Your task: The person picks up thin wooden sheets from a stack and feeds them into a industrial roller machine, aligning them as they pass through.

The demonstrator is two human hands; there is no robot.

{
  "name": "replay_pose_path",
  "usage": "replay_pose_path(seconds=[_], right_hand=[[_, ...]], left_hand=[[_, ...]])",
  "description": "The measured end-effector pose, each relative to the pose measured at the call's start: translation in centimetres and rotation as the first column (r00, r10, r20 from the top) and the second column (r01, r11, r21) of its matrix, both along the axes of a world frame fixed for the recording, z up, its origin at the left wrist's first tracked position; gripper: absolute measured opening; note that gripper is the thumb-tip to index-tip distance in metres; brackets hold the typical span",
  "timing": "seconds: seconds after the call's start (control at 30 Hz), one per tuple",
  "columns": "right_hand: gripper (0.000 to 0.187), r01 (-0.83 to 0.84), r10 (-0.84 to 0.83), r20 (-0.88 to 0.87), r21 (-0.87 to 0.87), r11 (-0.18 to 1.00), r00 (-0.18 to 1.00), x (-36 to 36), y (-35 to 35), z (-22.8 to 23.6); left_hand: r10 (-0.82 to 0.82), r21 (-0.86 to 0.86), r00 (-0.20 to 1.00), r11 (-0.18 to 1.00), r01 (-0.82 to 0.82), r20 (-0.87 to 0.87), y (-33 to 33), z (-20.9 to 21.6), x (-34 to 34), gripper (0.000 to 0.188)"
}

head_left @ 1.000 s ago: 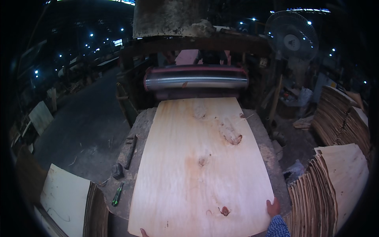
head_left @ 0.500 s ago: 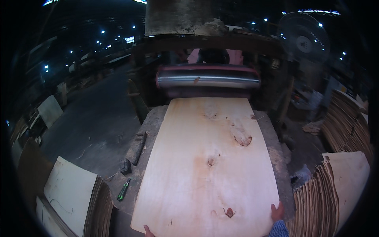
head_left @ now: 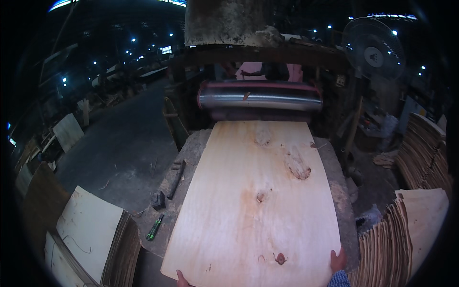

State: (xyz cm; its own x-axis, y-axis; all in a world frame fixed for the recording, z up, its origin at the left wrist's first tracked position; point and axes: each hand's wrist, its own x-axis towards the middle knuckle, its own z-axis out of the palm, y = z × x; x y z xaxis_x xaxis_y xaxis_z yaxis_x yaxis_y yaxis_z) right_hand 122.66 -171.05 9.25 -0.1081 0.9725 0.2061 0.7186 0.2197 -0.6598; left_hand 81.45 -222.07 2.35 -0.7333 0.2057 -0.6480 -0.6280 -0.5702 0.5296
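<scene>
A large pale wood veneer sheet [head_left: 229,210] with several brown knots lies flat in front of me on a rough, dusty table [head_left: 193,143]. Its far edge comes up close to a shiny metal roller [head_left: 267,99]. At the sheet's near left corner is my left hand [head_left: 182,279], thumb over the top and fingers hidden beneath. My right hand [head_left: 338,261], in a blue checked sleeve, grips the right edge near the front, thumb up along the rim. Left of the sheet, a green and black utility knife [head_left: 154,227] rests on the table.
A small dark block [head_left: 157,200] and a long dark bar [head_left: 176,179] lie beside the sheet. Veneer stacks stand at left [head_left: 91,225] and right [head_left: 387,244], with another stack [head_left: 420,153] farther back. Behind the roller is a person's arm [head_left: 253,73]. A fan [head_left: 373,55] stands at far right.
The whole view has shifted slightly, so everything sits a little farther right. A person's arm now shows behind the roller. Both my hands keep their places on the veneer sheet.
</scene>
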Motion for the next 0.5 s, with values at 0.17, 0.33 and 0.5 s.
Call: replay_pose_path(seconds=[0.17,0.33,0.5], right_hand=[[0.056,-0.019,0.019,-0.032,0.005,1.000,0.999,0.2,0.2,-0.3],[0.051,-0.067,0.067,-0.110,0.008,0.998,0.992,0.5,0.4,-0.2],[0.052,-0.031,0.030,-0.022,-0.043,0.999,0.999,0.3,0.4,-0.4]], left_hand=[[-0.009,0.012,1.000,1.000,0.009,-0.029,0.0,-0.3,0.0,0.073],[0.008,-0.013,1.000,1.000,-0.008,-0.014,0.4,0.6,0.4,0.073],[0.026,-0.007,1.000,1.000,-0.026,-0.003,0.8,1.7,0.5,0.072]])
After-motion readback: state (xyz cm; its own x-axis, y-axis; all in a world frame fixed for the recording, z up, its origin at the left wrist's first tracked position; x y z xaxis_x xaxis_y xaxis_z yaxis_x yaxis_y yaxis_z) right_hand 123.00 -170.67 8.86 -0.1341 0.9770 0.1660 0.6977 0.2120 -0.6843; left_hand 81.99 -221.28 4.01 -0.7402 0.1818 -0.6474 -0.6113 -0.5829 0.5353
